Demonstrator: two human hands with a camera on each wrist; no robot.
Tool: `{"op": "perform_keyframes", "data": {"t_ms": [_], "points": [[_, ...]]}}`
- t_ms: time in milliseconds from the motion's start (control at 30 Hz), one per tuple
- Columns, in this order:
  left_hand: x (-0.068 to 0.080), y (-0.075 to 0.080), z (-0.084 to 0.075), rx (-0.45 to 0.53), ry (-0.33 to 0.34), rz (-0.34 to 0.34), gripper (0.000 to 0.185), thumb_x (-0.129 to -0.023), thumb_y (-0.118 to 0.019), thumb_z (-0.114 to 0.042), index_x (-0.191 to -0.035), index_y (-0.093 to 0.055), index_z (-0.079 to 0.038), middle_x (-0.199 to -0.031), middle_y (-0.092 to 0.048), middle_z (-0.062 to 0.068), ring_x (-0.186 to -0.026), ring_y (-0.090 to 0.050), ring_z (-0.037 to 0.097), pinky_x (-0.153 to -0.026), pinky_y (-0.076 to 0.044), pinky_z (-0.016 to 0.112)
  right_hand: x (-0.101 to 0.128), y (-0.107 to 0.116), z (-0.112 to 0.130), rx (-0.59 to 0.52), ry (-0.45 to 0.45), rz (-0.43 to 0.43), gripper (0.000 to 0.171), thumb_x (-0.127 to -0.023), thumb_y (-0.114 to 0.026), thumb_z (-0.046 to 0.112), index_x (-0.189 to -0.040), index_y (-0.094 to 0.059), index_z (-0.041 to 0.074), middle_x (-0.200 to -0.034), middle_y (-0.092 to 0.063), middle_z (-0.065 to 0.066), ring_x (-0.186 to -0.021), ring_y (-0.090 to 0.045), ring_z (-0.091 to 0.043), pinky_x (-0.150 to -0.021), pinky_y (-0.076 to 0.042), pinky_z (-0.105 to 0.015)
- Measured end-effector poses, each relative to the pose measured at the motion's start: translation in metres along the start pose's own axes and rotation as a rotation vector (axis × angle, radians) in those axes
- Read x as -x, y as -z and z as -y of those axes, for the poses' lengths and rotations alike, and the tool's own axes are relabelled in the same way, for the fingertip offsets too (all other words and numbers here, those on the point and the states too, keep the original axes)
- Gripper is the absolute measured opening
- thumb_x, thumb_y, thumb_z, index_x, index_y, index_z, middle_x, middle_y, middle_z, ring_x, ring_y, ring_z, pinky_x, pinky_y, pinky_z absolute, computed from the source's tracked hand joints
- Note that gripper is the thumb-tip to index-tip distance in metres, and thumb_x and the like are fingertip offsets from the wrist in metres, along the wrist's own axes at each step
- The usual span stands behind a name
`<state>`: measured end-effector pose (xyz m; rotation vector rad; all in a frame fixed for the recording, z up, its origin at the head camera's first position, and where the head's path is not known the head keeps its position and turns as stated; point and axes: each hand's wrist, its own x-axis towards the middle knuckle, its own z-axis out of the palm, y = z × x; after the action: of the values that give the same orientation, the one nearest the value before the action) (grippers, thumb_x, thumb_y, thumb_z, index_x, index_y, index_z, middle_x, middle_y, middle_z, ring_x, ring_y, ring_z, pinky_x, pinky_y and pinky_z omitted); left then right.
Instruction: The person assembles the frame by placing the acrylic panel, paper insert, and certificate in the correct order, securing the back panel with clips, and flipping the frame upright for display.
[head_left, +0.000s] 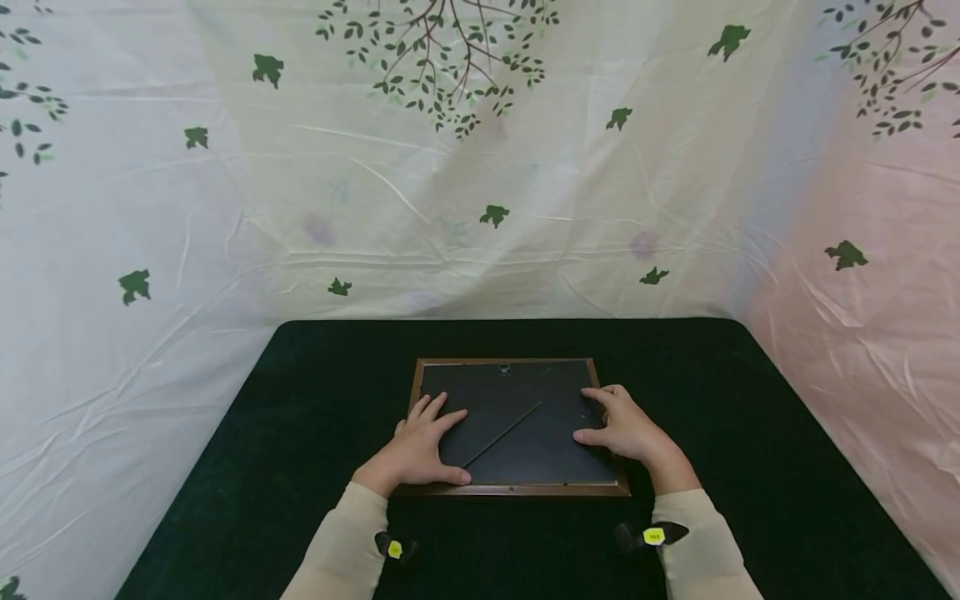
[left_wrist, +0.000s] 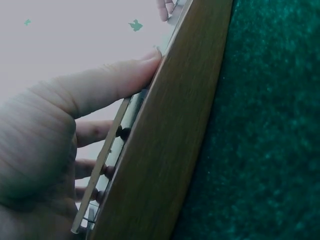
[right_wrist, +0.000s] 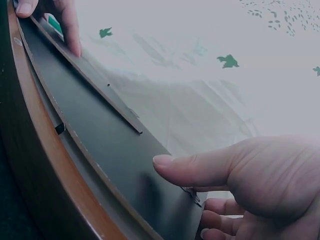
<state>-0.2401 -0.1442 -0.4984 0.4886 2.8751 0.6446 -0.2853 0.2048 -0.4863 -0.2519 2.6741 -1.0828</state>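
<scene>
Both hands, left hand (head_left: pixel 420 446) and right hand (head_left: pixel 621 425), rest open-fingered on the face-down brown wooden picture frame (head_left: pixel 517 490), likely stiff, light, glass-fragile, best gripped by its side rails.

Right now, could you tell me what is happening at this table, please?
A person has a wooden picture frame lying face down on a dark green table. Both hands rest on its black backing board: the left hand at the left side, fingers spread, thumb along the near edge, and the right hand at the right side, fingers bent onto the board. A thin stand strut lies diagonally between them. A leaf-printed cloth hangs behind.
</scene>
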Motion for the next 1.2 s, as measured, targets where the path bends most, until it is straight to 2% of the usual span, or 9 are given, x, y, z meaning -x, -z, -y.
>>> {"op": "perform_keyframes", "data": {"t_ms": [100, 233, 467, 600, 733, 1200], "points": [[0.000, 0.000, 0.001, 0.000, -0.002, 0.001, 0.095, -0.066, -0.076, -0.065, -0.146, -0.041, -0.029, -0.160, -0.013, 0.010, -0.144, -0.003, 0.040, -0.102, -0.019, 0.072, 0.000, 0.000, -0.001, -0.002, -0.001, 0.004, 0.075, -0.083, -0.077, 0.029, -0.145, -0.040, 0.009, -0.138, -0.030, -0.017, -0.106, -0.045, -0.032, -0.080, -0.048, -0.044], [0.000, 0.001, 0.001, 0.002, -0.006, 0.006, 0.094, -0.067, -0.076, -0.065, -0.146, -0.042, -0.029, -0.160, -0.013, 0.010, -0.144, -0.003, 0.040, -0.102, -0.020, 0.072, -0.001, -0.001, -0.003, -0.001, -0.002, 0.021, 0.074, -0.084, -0.076, 0.030, -0.145, -0.041, 0.010, -0.141, -0.030, -0.019, -0.123, -0.039, -0.037, -0.098, -0.039, -0.057], [0.000, 0.000, 0.001, -0.009, -0.005, 0.006, 0.094, -0.067, -0.075, -0.066, -0.146, -0.042, -0.029, -0.160, -0.014, 0.010, -0.144, -0.004, 0.040, -0.102, -0.019, 0.072, -0.005, -0.003, -0.005, 0.029, -0.014, 0.014, 0.079, -0.081, -0.079, 0.031, -0.146, -0.040, 0.011, -0.146, -0.018, -0.021, -0.125, -0.034, -0.042, -0.098, -0.037, -0.061], [0.000, 0.000, 0.001, -0.018, 0.000, 0.011, 0.094, -0.067, -0.074, -0.067, -0.146, -0.042, -0.029, -0.160, -0.014, 0.009, -0.144, -0.003, 0.039, -0.103, -0.018, 0.072, -0.008, -0.004, -0.009, 0.087, 0.009, 0.026, 0.081, -0.081, -0.078, 0.036, -0.147, -0.039, 0.011, -0.154, -0.010, -0.019, -0.135, -0.023, -0.046, -0.100, -0.032, -0.066], [0.000, -0.001, 0.001, -0.023, -0.001, 0.013, 0.094, -0.067, -0.074, -0.068, -0.147, -0.041, -0.029, -0.160, -0.013, 0.009, -0.145, -0.003, 0.039, -0.103, -0.018, 0.072, -0.010, -0.004, -0.011, 0.138, 0.031, 0.038, 0.082, -0.082, -0.075, 0.042, -0.148, -0.038, 0.011, -0.159, -0.009, -0.014, -0.140, -0.014, -0.045, -0.103, -0.025, -0.068], [0.001, 0.000, -0.002, -0.027, -0.006, 0.021, 0.095, -0.068, -0.075, -0.066, -0.147, -0.041, -0.026, -0.160, -0.013, 0.012, -0.144, -0.004, 0.041, -0.102, -0.019, 0.073, -0.011, -0.007, -0.011, 0.197, 0.061, 0.018, 0.082, -0.081, -0.076, 0.043, -0.147, -0.040, 0.010, -0.158, -0.011, -0.015, -0.139, -0.016, -0.046, -0.101, -0.027, -0.068]]}}
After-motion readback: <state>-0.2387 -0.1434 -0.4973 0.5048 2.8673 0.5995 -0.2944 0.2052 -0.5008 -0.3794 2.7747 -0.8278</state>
